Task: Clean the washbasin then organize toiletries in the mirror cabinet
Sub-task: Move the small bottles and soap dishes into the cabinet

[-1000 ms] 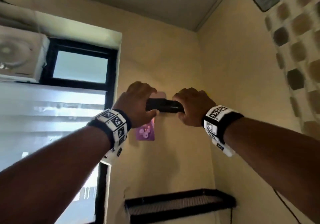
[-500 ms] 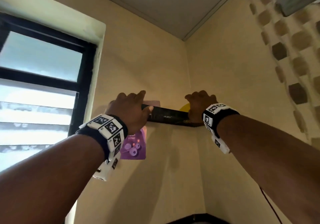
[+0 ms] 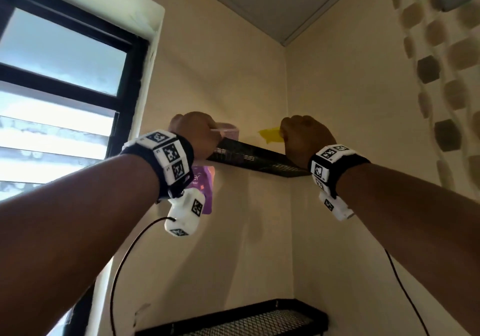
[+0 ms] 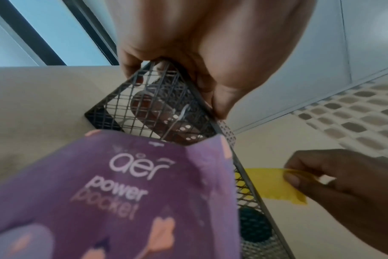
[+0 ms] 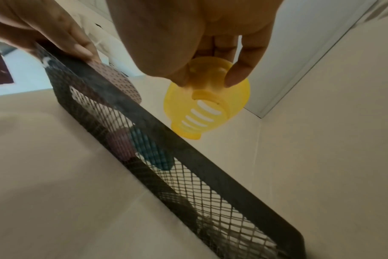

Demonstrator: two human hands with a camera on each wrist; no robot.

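Observation:
A black mesh wall shelf (image 3: 259, 156) hangs high in the room's corner. My left hand (image 3: 197, 133) is at its left end. The fingers curl over the rim round a pink perforated case (image 3: 228, 133), and the thumb lies on the front edge (image 5: 78, 47). Through the mesh the case (image 4: 166, 112) shows as a dark shape inside the shelf. My right hand (image 5: 206, 77) pinches a yellow slotted soap dish (image 5: 206, 108) and holds it just above the shelf's right end (image 3: 270, 134). A purple air-freshener pack (image 4: 122, 192) hangs below the shelf's left end.
Several items lie in the shelf behind the mesh, among them a blue one (image 5: 151, 152) and a dark round one (image 4: 255, 226). A second black mesh shelf (image 3: 233, 320) hangs lower on the same wall. A black-framed window (image 3: 65, 89) is at left.
My view has tilted up and both hands have risen to the shelf's top. The yellow soap dish has come into sight above the rim. My left fingers have curled over the pink case.

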